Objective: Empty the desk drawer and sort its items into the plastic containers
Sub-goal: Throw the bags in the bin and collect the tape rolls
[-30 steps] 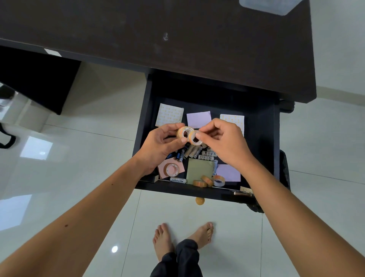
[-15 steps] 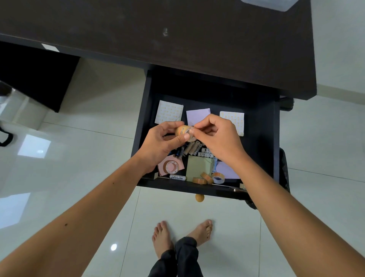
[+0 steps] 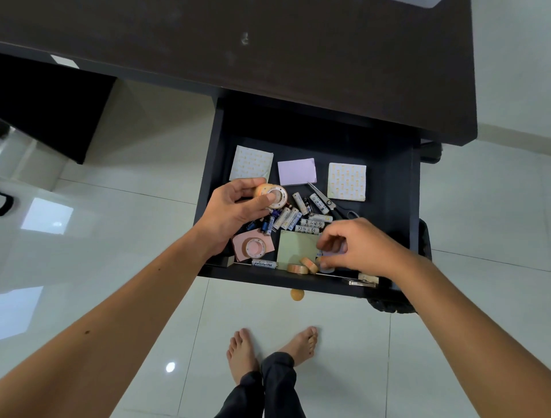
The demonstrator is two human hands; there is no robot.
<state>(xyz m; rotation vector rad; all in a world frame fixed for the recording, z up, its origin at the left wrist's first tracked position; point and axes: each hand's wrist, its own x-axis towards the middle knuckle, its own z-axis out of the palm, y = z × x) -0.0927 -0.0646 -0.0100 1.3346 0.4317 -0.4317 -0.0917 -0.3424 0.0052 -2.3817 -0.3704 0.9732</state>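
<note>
The dark desk drawer (image 3: 387, 167) stands pulled out. My left hand (image 3: 232, 214) hovers over its left part, shut on two tape rolls (image 3: 272, 194) stacked together. My right hand (image 3: 360, 247) is down at the front right, with thumb and fingers pinching a small tape roll (image 3: 327, 268) that still rests on the drawer floor. Two more tan rolls (image 3: 302, 266) lie just left of it. Loose batteries (image 3: 298, 217) are heaped in the middle, with scissors (image 3: 334, 206) beside them. Another roll (image 3: 254, 247) sits on a pink pad.
Three note pads (image 3: 296, 171) lie along the back of the drawer and a green pad (image 3: 293, 246) near the front. A corner of a clear plastic container (image 3: 417, 2) shows on the dark desk top (image 3: 268, 44). My bare feet (image 3: 268, 349) stand on the white tiled floor below the drawer.
My right hand has let go of the roll it pressed against the one in my left hand and has dropped to the front right of the drawer, onto another roll. The scissors and batteries are now uncovered.
</note>
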